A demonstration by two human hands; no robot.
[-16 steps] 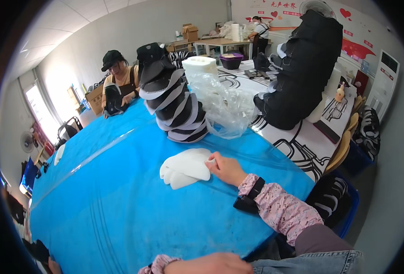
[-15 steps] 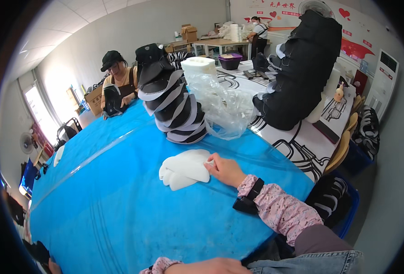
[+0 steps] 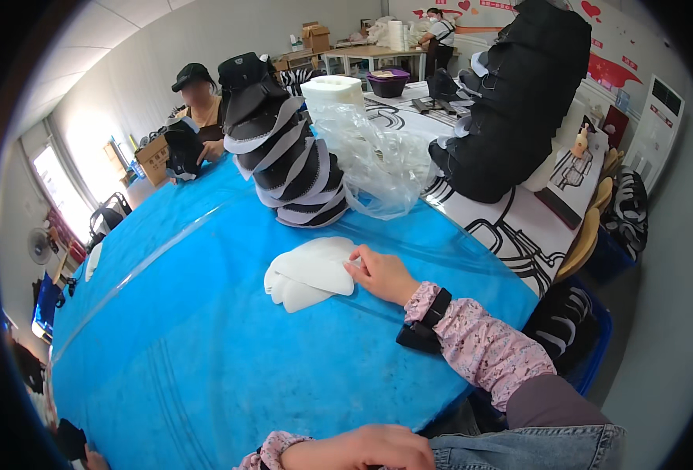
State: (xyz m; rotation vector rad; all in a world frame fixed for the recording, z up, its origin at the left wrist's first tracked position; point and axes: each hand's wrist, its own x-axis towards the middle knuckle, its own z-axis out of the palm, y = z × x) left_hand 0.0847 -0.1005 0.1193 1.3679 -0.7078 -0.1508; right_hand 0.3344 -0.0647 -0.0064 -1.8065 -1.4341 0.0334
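A small fanned pile of white brim-shaped sheets (image 3: 309, 270) lies on the blue table cover (image 3: 205, 337). My right hand (image 3: 383, 276) is at the pile's right end, thumb and fingertips pinched on the edge of a sheet. Low in the picture, close to my body, my left hand (image 3: 374, 448) rests near the table's front edge; its fingers curl down out of sight, and whether it holds anything is hidden. Just beyond the sheets rises a stack of black caps with grey-white brim pieces (image 3: 292, 157).
Clear plastic bags (image 3: 382, 164) lie beside the cap stack. A tall stack of black caps (image 3: 511, 110) stands farther right on a patterned table (image 3: 480, 235). Across the blue table a co-worker holds a black cap (image 3: 184, 149). A blue crate (image 3: 597, 345) sits at right.
The view has shifted slightly, moving the table things a little up and left. My right hand stays at the pile's edge. The co-worker's cap is raised and turned; more of my left hand shows.
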